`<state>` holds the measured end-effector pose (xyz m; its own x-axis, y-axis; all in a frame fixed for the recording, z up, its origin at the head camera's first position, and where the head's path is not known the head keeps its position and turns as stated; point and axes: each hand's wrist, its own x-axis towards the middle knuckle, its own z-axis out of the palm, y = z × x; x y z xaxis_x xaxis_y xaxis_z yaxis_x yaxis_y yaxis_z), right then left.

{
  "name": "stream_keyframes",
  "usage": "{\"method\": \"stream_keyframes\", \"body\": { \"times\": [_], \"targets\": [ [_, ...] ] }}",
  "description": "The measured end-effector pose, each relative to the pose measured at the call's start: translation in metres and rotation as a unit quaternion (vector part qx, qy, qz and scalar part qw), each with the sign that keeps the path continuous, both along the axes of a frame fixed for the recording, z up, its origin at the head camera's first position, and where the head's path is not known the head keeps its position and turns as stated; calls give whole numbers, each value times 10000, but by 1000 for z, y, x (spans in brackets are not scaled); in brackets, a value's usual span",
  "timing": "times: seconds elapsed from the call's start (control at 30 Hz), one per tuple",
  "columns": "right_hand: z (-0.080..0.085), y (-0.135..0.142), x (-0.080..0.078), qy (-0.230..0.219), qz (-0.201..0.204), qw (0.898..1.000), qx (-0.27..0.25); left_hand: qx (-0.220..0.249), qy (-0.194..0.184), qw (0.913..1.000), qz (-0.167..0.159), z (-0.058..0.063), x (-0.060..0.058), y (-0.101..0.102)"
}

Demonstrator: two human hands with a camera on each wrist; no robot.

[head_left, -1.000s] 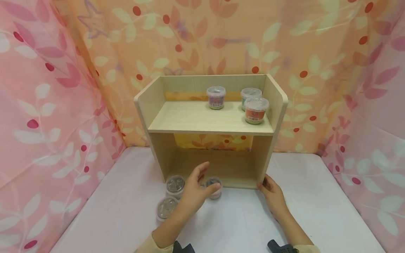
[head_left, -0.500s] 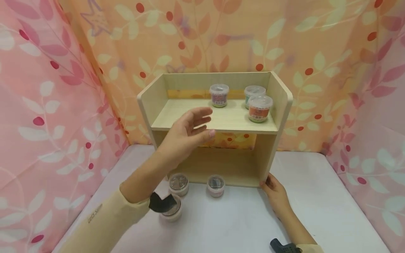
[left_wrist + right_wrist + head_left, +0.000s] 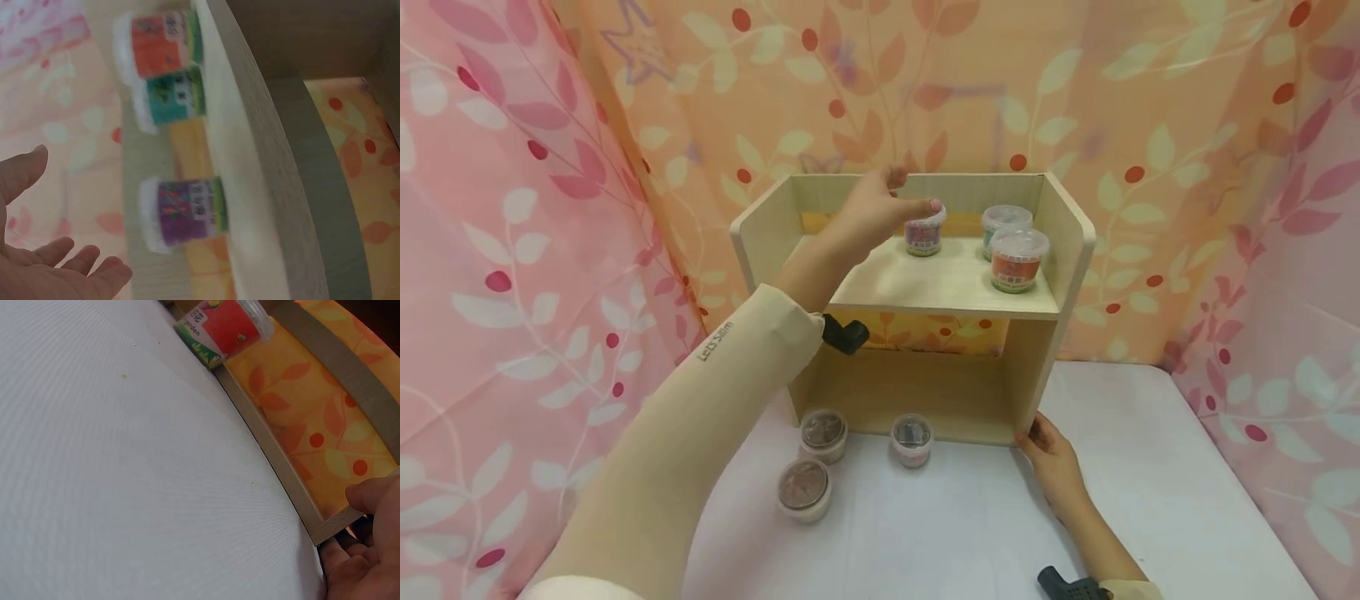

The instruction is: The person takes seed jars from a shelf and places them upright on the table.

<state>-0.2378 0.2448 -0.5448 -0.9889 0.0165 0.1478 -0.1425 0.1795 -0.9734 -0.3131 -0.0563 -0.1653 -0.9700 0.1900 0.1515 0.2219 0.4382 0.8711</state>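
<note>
Purple tub (image 3: 922, 240), long axis vertical, lid (image 3: 150, 214) up, left grip (image 3: 874, 207) apart, right grip (image 3: 1051, 458) clamped on shelf (image 3: 925, 287)

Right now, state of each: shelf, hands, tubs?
Shelf: upright, open-fronted
Left hand: fingers extended, holding nothing
Right hand: gripping shelf's lower corner
Purple tub: upright, lid on
Teal tub: upright, lid on
Orange tub: upright, lid on
Right table tub: upright, lid on
Rear-left table tub: upright, lid on
Front-left table tub: upright, lid on
</note>
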Motion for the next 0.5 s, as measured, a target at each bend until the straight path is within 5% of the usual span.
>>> {"method": "stream_keyframes", "body": {
  "times": [0.23,0.5],
  "targets": [
    [-1,-2,3,-114,45,9999,-54,90,-366,9992,165,-20,-38,-1],
    [1,0,2,10,28,10000,53,16,-594,9982,57,-31,-58,3]
  ]
}}
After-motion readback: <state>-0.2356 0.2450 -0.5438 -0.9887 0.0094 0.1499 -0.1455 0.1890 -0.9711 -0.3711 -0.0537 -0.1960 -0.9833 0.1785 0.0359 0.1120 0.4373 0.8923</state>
